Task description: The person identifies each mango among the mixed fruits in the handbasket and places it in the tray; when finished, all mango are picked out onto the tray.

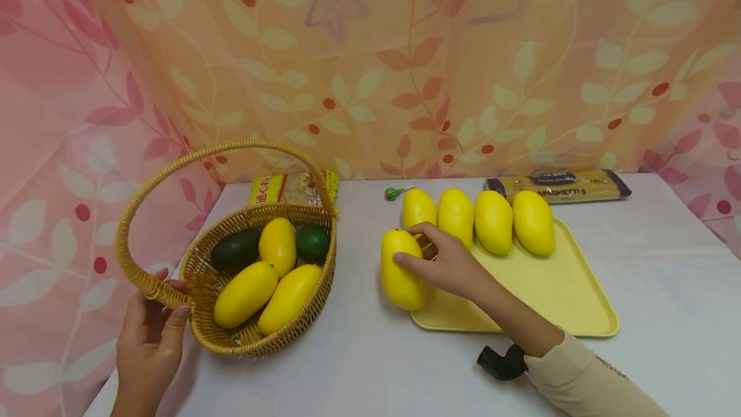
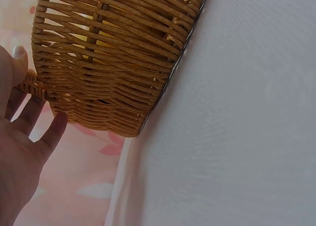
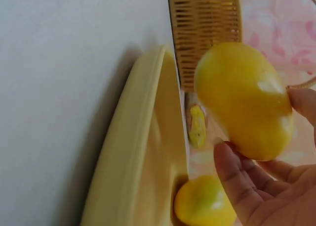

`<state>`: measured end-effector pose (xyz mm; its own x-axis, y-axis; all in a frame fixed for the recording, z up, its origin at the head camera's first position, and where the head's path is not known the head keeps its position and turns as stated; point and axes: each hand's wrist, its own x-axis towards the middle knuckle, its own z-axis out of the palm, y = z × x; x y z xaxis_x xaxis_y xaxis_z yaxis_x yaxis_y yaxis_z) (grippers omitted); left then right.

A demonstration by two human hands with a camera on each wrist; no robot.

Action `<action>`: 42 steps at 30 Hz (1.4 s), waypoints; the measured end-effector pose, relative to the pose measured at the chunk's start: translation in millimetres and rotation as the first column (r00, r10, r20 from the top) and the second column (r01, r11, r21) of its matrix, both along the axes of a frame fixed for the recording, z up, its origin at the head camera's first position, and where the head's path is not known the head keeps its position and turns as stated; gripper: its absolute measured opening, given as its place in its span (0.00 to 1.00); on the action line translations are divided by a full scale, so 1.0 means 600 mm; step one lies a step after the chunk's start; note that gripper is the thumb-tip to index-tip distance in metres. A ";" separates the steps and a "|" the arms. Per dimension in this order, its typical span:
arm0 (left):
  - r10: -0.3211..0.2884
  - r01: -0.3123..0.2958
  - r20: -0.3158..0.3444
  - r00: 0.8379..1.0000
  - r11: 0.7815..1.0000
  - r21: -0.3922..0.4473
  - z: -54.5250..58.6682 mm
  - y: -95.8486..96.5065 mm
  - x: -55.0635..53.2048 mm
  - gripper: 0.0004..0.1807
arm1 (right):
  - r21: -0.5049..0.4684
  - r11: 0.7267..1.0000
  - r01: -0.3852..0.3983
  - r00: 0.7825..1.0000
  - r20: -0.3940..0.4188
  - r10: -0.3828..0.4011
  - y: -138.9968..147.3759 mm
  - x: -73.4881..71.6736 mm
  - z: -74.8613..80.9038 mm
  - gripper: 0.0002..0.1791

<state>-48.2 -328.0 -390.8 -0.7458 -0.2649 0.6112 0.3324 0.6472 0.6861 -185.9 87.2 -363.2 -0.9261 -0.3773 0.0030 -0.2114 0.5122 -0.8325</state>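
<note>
My right hand (image 1: 446, 259) holds a yellow mango (image 1: 401, 270) between thumb and fingers over the left edge of the yellow tray (image 1: 556, 301). In the right wrist view the held mango (image 3: 244, 100) is raised above the tray's rim (image 3: 128, 137). My left hand (image 1: 152, 333) grips the wicker basket (image 1: 260, 345) where its handle meets the rim; the left wrist view shows the fingers around that handle base (image 2: 33, 85). Inside the basket lie yellow mangoes (image 1: 246, 295) and two dark green fruits (image 1: 234, 250). Several mangoes (image 1: 493, 222) stand in a row at the tray's back.
Behind the basket lies a yellow food packet (image 1: 283, 190). A spaghetti pack (image 1: 570, 185) rests behind the tray, and a small green wrapped lollipop (image 1: 393, 194) is left of it. A black pipe-shaped object (image 1: 500, 363) sits near my right forearm. Floral curtain (image 1: 370, 69) encloses the table.
</note>
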 end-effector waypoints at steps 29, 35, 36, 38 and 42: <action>-0.009 0.009 -0.007 1.000 1.000 0.004 0.000 0.001 0.002 0.39 | 0.143 0.988 -0.052 0.997 0.068 0.043 0.066 -0.013 -0.021 0.34; -0.008 0.008 -0.011 1.000 1.000 0.014 -0.001 0.002 0.001 0.39 | 0.184 0.981 -0.055 0.998 0.052 0.046 0.068 -0.014 -0.016 0.35; -0.007 0.007 -0.012 1.000 1.000 0.014 -0.001 0.003 0.001 0.39 | 0.190 0.980 -0.053 0.998 0.047 0.044 0.068 -0.015 -0.014 0.35; -0.008 0.008 -0.013 1.000 1.000 0.015 -0.001 0.003 0.001 0.39 | 0.193 0.980 -0.053 0.998 0.037 0.047 0.069 -0.016 -0.012 0.36; -0.008 0.008 -0.004 1.000 1.000 0.014 -0.001 0.003 0.000 0.39 | 0.211 0.977 -0.031 1.000 0.003 0.031 0.074 -0.018 -0.006 0.34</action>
<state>-48.0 -326.4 -391.4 -0.7454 -0.2679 0.6104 0.3402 0.6346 0.6939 -196.5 131.7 -367.0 -0.9139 -0.3983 -0.0789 -0.2306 0.6691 -0.7065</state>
